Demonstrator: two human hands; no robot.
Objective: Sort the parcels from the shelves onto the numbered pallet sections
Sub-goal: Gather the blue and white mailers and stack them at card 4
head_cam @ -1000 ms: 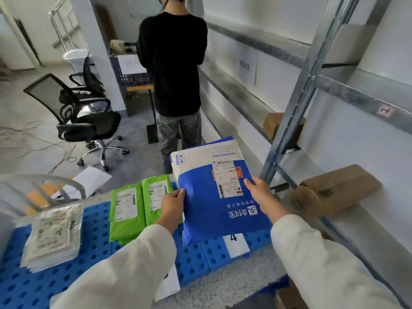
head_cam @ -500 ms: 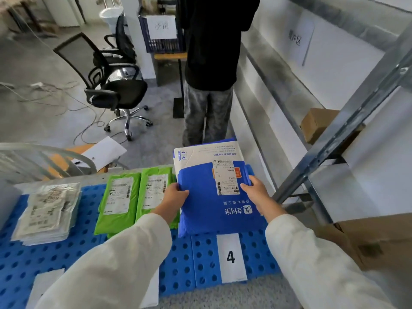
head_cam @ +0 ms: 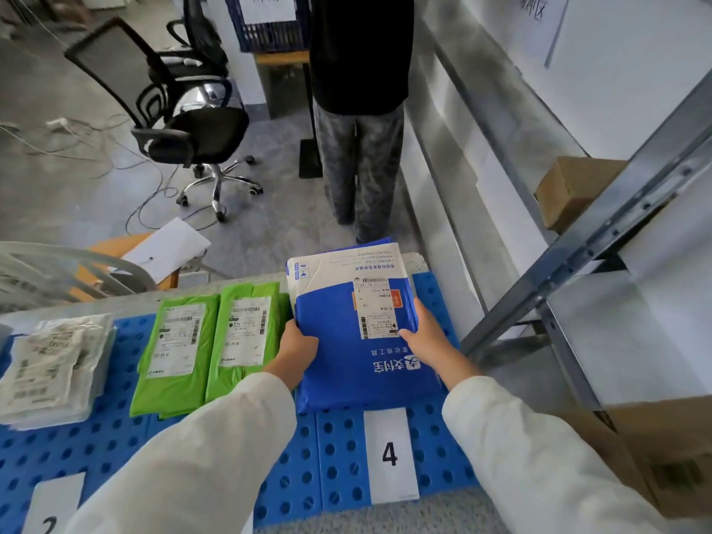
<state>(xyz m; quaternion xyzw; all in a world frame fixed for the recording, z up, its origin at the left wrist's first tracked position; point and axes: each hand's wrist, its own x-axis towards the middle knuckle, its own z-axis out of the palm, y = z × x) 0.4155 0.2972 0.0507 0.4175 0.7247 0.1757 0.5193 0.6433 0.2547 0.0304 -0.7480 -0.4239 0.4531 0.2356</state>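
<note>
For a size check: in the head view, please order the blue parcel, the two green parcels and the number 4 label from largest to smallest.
1. blue parcel
2. left green parcel and right green parcel: look alike, not ranked
3. number 4 label

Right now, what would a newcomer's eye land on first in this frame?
The blue parcel, held at both sides by the left hand and right hand, over the blue pallet just above the "4" card. Next, two green parcels lying side by side to its left. Behind, a person in a black top stands by the shelving.
</note>
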